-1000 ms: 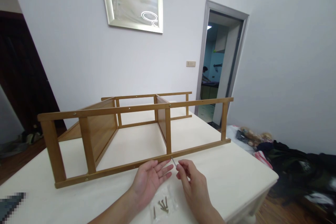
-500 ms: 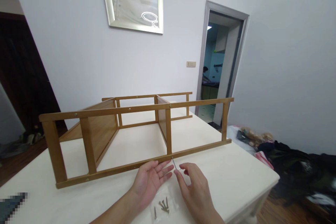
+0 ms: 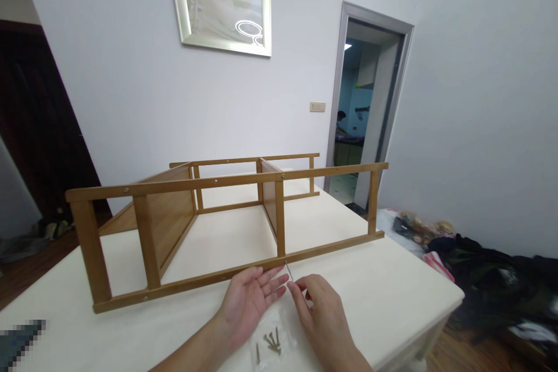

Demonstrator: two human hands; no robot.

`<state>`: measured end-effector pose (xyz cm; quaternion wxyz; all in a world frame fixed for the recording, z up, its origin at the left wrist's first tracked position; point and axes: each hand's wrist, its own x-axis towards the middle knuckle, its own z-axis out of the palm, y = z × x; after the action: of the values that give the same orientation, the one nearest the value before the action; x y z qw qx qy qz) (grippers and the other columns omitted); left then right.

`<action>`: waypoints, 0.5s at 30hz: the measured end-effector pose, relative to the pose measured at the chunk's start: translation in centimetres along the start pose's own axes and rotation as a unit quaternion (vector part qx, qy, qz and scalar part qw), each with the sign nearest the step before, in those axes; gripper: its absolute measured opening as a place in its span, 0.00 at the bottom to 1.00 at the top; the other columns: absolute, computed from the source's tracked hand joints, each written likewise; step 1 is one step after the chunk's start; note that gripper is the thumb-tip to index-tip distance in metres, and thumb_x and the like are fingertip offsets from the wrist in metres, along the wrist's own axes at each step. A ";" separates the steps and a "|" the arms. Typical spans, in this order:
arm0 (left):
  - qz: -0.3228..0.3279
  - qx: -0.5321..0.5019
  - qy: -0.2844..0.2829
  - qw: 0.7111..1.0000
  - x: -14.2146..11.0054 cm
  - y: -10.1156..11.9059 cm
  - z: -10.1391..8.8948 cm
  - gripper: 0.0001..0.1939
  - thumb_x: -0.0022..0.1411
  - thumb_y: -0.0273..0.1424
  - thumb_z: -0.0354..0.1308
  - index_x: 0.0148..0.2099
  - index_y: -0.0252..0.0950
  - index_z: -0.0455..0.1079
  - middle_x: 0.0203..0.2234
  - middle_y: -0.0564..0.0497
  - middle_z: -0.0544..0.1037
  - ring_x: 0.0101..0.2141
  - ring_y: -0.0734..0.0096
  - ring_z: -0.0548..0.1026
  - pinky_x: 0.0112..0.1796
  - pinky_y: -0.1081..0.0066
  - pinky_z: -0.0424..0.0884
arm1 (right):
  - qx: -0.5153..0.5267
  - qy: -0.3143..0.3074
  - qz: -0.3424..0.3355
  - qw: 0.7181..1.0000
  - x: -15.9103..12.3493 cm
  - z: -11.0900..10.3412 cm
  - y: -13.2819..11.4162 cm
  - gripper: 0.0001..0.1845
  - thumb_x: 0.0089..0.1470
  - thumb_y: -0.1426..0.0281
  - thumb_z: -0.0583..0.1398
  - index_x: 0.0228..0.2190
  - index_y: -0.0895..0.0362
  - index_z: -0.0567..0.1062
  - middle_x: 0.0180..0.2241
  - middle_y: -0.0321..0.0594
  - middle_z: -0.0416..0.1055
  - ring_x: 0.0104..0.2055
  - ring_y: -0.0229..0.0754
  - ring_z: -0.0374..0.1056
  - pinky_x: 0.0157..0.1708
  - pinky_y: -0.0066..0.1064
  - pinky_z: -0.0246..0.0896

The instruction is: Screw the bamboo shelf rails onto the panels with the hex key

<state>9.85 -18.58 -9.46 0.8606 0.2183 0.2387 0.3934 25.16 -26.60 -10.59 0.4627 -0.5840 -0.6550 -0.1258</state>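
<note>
A brown wooden shelf frame (image 3: 209, 272) lies on its side across the white table (image 3: 383, 296). My right hand (image 3: 321, 309) pinches a thin metal hex key (image 3: 289, 271). The key's far tip meets the frame's lower rail, just below the middle upright. Palm up, my left hand (image 3: 250, 303) lies beside that spot, fingers stretched out and their tips close to the key and the rail. Between my wrists, a clear plastic bag (image 3: 284, 342) with several screws (image 3: 272, 343) rests on the table.
Bolt heads show along the frame's rails. A dark pixelated patch (image 3: 20, 340) covers something at the table's left edge. Dark clothes and bags (image 3: 492, 285) are heaped to the right. Behind stand a wall with a framed picture (image 3: 226, 49) and a doorway (image 3: 337, 99), a person partly visible beyond.
My right hand has shifted slightly down and its fingers have changed their hold on the hex key. The left hand, frame and screws stay in place.
</note>
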 end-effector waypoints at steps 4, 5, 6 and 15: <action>-0.004 0.008 -0.001 1.000 0.0 0.0 0.0 0.07 0.59 0.24 0.53 0.37 0.26 0.71 0.51 0.28 0.74 0.48 0.46 0.77 0.51 0.53 0.70 | 0.044 0.007 0.010 0.999 0.0 0.2 0.2 0.07 0.64 0.67 0.53 0.39 0.54 0.70 0.26 0.36 0.73 0.27 0.39 0.71 0.28 0.28 0.66; -0.004 0.008 -0.002 1.000 0.0 0.0 0.0 0.08 0.59 0.24 0.53 0.37 0.26 0.71 0.51 0.28 0.74 0.48 0.46 0.76 0.51 0.53 0.70 | 0.050 0.005 0.003 0.999 0.0 0.3 0.3 0.07 0.64 0.68 0.52 0.39 0.54 0.71 0.27 0.36 0.74 0.28 0.39 0.71 0.28 0.28 0.67; -0.005 0.008 -0.004 1.000 0.0 0.0 -0.1 0.08 0.59 0.25 0.52 0.37 0.26 0.71 0.51 0.28 0.74 0.49 0.46 0.76 0.51 0.53 0.70 | 0.055 0.001 -0.008 0.998 0.0 0.3 0.3 0.08 0.64 0.69 0.52 0.39 0.53 0.71 0.27 0.37 0.74 0.28 0.39 0.72 0.29 0.28 0.67; -0.006 -0.004 -0.015 1.000 0.2 0.0 -0.3 0.06 0.59 0.24 0.53 0.35 0.27 0.71 0.51 0.28 0.74 0.48 0.47 0.77 0.50 0.53 0.70 | 0.098 -0.022 -0.038 0.994 0.1 -0.4 -0.5 0.12 0.60 0.76 0.53 0.44 0.54 0.71 0.33 0.40 0.76 0.34 0.40 0.73 0.35 0.31 0.71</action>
<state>9.76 -18.38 -9.79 0.8671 0.2192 0.2257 0.3863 24.96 -26.98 -10.11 0.4981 -0.5133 -0.6958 -0.0657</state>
